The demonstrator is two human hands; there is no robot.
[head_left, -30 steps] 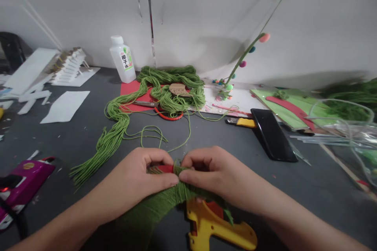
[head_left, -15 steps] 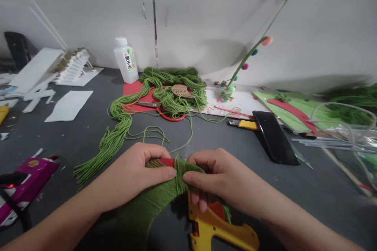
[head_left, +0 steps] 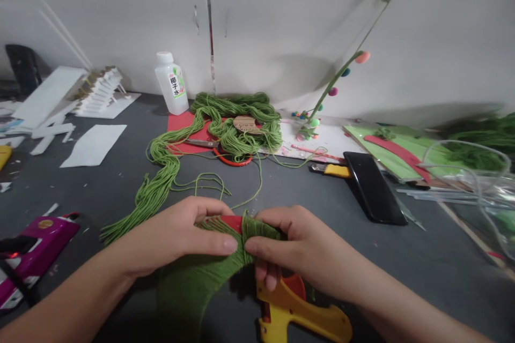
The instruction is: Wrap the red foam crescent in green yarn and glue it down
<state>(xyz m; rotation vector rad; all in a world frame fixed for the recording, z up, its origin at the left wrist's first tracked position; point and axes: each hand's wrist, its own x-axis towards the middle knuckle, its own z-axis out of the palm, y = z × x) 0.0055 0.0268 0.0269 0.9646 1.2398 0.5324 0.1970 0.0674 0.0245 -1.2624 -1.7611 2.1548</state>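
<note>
My left hand (head_left: 181,238) grips a curved piece wrapped in green yarn (head_left: 197,278), its thumb lying along the front. A patch of red backing (head_left: 233,222) shows between the strands near the top edge. On the other side of this patch, my right hand (head_left: 295,241) pinches the wrapped yarn between thumb and fingers. The two thumbs almost meet. A yellow glue gun (head_left: 309,313) lies just below my right hand, partly covered by its fingers. Behind the hands, a loose strand runs back to a heap of green yarn (head_left: 237,102).
Red-handled scissors (head_left: 233,161) lie under the yarn heap, by a white bottle (head_left: 173,86). On the right are a yellow utility knife (head_left: 337,171) and a black phone (head_left: 374,190). A purple device (head_left: 44,246) sits at left, near a white paper piece (head_left: 94,144).
My right fingers have shifted slightly along the wrapped yarn, and the red patch between my hands looks a little wider. Both hands keep hold.
</note>
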